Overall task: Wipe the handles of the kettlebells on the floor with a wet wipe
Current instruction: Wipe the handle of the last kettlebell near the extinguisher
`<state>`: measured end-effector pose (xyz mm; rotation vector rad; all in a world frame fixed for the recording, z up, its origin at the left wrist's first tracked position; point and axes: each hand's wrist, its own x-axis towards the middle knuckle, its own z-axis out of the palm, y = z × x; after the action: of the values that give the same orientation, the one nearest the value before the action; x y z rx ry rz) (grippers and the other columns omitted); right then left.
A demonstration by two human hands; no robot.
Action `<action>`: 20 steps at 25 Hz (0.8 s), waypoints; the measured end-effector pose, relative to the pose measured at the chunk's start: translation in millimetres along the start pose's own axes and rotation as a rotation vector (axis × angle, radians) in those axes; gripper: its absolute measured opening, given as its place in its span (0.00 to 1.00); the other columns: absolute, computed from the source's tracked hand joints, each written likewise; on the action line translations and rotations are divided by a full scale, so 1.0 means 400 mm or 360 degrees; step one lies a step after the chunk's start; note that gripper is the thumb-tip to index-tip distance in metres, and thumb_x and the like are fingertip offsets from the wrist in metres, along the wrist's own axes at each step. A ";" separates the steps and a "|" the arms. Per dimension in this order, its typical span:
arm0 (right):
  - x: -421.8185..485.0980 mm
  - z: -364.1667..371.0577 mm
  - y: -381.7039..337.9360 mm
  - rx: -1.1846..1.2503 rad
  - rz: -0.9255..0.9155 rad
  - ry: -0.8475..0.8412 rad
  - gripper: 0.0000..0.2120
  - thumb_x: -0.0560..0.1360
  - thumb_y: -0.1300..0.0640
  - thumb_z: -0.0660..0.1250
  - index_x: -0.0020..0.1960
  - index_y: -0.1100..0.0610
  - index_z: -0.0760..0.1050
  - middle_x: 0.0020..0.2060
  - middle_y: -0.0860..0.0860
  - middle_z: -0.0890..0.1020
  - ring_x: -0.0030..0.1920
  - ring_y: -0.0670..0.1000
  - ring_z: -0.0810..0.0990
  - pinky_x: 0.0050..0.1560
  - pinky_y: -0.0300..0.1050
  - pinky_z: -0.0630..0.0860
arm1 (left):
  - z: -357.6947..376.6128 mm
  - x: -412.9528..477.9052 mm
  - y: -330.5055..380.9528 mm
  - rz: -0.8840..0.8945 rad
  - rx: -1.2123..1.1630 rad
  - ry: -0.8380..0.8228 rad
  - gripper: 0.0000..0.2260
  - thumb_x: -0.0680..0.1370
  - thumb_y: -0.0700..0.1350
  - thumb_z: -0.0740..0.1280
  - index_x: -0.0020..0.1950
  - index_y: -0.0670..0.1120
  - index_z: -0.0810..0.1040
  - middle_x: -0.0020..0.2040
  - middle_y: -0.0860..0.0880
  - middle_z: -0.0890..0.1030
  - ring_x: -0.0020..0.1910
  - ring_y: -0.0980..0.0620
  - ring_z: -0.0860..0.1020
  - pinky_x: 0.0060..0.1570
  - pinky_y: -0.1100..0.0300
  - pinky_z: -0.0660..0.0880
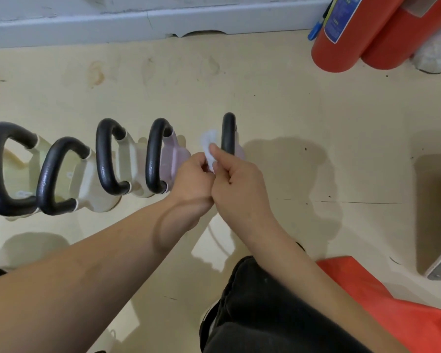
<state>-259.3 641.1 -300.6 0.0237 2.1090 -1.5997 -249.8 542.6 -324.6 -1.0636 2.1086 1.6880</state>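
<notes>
Five kettlebells with black loop handles [228, 133] are standing in a left-to-right row on the beige floor [290, 110] near a pale baseboard [138, 21]. Both hands, left [192, 179] and right [236, 179], are pinching a small white wet wipe [208, 146], pointing away, beside the rightmost handle.

Kettlebell handles [104, 159]: glossy black, all five in the row. Kettlebell bodies: three left ones cream [87, 179]; two right ones pale lilac [172, 159]. Wet wipe [209, 149]: white. Floor [316, 118]: pale yellow-beige, faint brownish stains, scattered dark specks. Skirting [87, 24]: light grey-blue. Fire extinguishers [341, 44]: red-orange, blue label with small print. Trousers [260, 309]: black. Bag [392, 309] at lower right: red-orange.
</notes>
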 end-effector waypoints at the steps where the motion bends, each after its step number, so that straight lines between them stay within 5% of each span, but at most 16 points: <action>1: 0.004 0.008 0.000 -0.0016 -0.0076 0.0041 0.21 0.82 0.60 0.59 0.70 0.43 0.76 0.61 0.49 0.82 0.57 0.46 0.82 0.60 0.36 0.77 | -0.010 0.002 -0.002 0.0003 -0.0007 0.0007 0.03 0.76 0.38 0.64 0.45 0.38 0.74 0.36 0.46 0.73 0.38 0.48 0.72 0.39 0.54 0.71; 3: 0.020 -0.015 0.001 0.0137 -0.0125 0.0277 0.20 0.83 0.60 0.60 0.67 0.41 0.78 0.55 0.45 0.83 0.49 0.39 0.81 0.52 0.27 0.74 | -0.026 0.008 -0.005 0.0002 0.0001 0.0057 0.07 0.80 0.36 0.62 0.55 0.41 0.78 0.43 0.46 0.78 0.40 0.49 0.78 0.39 0.54 0.76; 6: 0.077 -0.068 -0.012 0.0208 -0.0095 0.0653 0.19 0.83 0.63 0.59 0.71 0.55 0.76 0.59 0.36 0.79 0.48 0.23 0.76 0.51 0.18 0.67 | -0.044 0.013 -0.001 -0.0009 0.0018 0.0128 0.11 0.82 0.39 0.62 0.63 0.46 0.77 0.53 0.48 0.82 0.46 0.51 0.83 0.44 0.54 0.82; 9: 0.116 -0.053 -0.013 -0.0122 -0.0082 0.0445 0.22 0.83 0.63 0.57 0.74 0.52 0.74 0.59 0.46 0.84 0.55 0.38 0.81 0.55 0.28 0.72 | -0.035 0.013 0.013 0.0044 -0.0008 0.0091 0.12 0.82 0.37 0.62 0.63 0.45 0.77 0.52 0.48 0.82 0.46 0.51 0.83 0.44 0.54 0.82; 11: 0.102 -0.013 0.021 -0.0239 -0.0108 0.0260 0.25 0.81 0.63 0.56 0.75 0.49 0.72 0.45 0.56 0.83 0.42 0.50 0.78 0.45 0.44 0.75 | -0.031 0.016 0.013 0.0070 -0.0017 0.0043 0.11 0.81 0.36 0.61 0.60 0.44 0.78 0.48 0.49 0.81 0.43 0.52 0.82 0.43 0.55 0.82; 13: 0.068 0.016 0.051 -0.0226 -0.0200 0.0215 0.25 0.81 0.61 0.54 0.76 0.48 0.69 0.42 0.55 0.78 0.41 0.50 0.74 0.44 0.47 0.74 | -0.031 0.023 0.002 0.0083 -0.0010 -0.0013 0.10 0.80 0.36 0.62 0.58 0.43 0.79 0.42 0.50 0.81 0.38 0.53 0.80 0.42 0.54 0.81; 15: 0.047 0.028 0.061 -0.0250 -0.0234 0.0142 0.24 0.83 0.58 0.53 0.79 0.49 0.63 0.56 0.52 0.78 0.54 0.50 0.77 0.55 0.46 0.74 | -0.036 0.024 -0.006 0.0077 -0.0001 -0.0046 0.09 0.80 0.37 0.62 0.57 0.41 0.80 0.40 0.49 0.81 0.38 0.53 0.78 0.41 0.54 0.80; 17: 0.086 0.019 0.051 -0.0420 -0.0194 0.0015 0.27 0.85 0.57 0.51 0.83 0.52 0.51 0.80 0.52 0.63 0.78 0.51 0.63 0.73 0.45 0.66 | -0.031 0.027 -0.006 0.0035 -0.0021 -0.0044 0.11 0.80 0.37 0.61 0.59 0.41 0.80 0.45 0.46 0.83 0.41 0.50 0.80 0.43 0.54 0.81; 18: 0.118 0.013 0.041 -0.0495 -0.0173 -0.0036 0.27 0.86 0.57 0.49 0.84 0.55 0.48 0.83 0.50 0.53 0.82 0.48 0.53 0.77 0.42 0.58 | -0.029 0.028 -0.005 0.0010 -0.0028 -0.0031 0.13 0.80 0.36 0.60 0.60 0.42 0.79 0.48 0.44 0.84 0.42 0.49 0.82 0.44 0.54 0.82; 20: 0.180 0.003 0.021 -0.0613 -0.0160 -0.0069 0.25 0.86 0.57 0.48 0.83 0.58 0.51 0.83 0.51 0.47 0.82 0.47 0.47 0.76 0.38 0.54 | -0.028 0.026 0.003 -0.0008 -0.0020 -0.0024 0.14 0.80 0.36 0.58 0.61 0.43 0.79 0.53 0.43 0.84 0.44 0.50 0.84 0.42 0.56 0.81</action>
<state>-319.8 623.1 -336.4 -0.2464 2.3792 -1.2086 -255.1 528.3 -326.5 -1.0552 2.0874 1.7036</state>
